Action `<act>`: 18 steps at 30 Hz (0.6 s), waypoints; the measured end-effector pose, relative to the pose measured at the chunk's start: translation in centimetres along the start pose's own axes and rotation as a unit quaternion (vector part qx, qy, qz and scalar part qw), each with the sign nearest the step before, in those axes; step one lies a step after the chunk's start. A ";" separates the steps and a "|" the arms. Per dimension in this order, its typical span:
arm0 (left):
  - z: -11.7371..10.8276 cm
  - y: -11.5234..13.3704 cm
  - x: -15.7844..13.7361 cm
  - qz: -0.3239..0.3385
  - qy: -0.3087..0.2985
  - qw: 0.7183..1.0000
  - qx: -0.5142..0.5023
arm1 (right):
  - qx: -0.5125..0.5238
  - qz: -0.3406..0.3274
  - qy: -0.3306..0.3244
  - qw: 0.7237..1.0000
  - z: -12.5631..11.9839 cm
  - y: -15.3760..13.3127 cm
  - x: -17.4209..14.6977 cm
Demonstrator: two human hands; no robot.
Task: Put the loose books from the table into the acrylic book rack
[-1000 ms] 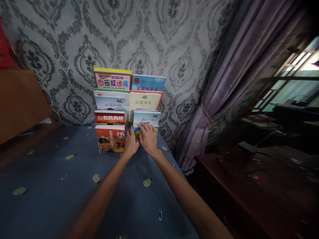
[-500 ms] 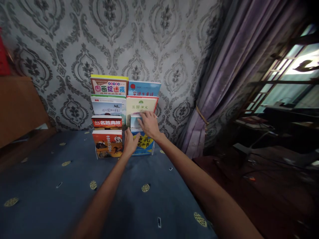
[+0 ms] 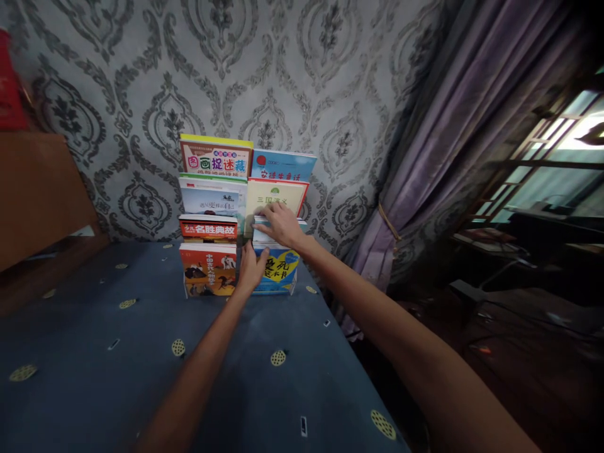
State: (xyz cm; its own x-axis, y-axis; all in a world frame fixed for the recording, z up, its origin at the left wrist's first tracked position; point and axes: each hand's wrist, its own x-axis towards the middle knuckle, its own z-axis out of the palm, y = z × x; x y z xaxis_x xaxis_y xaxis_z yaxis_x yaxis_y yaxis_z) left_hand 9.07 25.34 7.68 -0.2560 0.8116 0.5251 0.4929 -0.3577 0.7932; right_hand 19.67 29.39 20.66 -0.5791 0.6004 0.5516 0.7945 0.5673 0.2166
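Observation:
A clear book stand [image 3: 293, 284] holds two columns of children's books, stacked in tiers against the wall. In the right column, my right hand [image 3: 281, 225] is at the top of a light blue book [image 3: 261, 235], its fingers bent over the upper edge and partly covering it. Below, my left hand [image 3: 251, 269] grips the left edge of the front blue book with a yellow heart [image 3: 282, 265]. Its thumb lies across the cover, and some fingertips are hidden. Behind my right hand stands a cream book [image 3: 276, 190], with a blue book [image 3: 283, 166] above it.
The left column holds an orange book [image 3: 210, 270], a red book [image 3: 207, 229], a pale blue book [image 3: 212, 196] and a brown, yellow-topped book [image 3: 217, 157]. Dark blue patterned cloth [image 3: 236, 377] covers the surface. A purple curtain [image 3: 425, 163] hangs right; a brown board [image 3: 42, 195] stands left.
My right hand has shifted slightly left and its fingers reach further along the light blue book's top edge. My left hand stays at the front book. The whole view has shifted slightly.

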 end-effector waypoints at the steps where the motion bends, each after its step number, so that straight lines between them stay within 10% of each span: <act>1: 0.0 0.1 0.0 -0.004 0.002 1.000 0.001 | 0.006 -0.001 -0.011 1.000 -0.1 -0.1 0.2; 18: -0.1 -0.9 0.6 0.006 -0.047 0.999 -0.020 | 0.005 0.081 -0.019 0.997 1.0 -2.3 0.9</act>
State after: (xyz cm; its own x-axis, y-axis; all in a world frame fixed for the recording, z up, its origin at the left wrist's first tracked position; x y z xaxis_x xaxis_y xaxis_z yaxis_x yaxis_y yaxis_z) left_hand 8.35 26.09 7.28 -0.1708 0.8462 0.5048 0.4619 -0.3837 0.7996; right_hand 17.15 29.22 19.90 -0.4497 0.7054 0.5479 0.8766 0.4663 0.1192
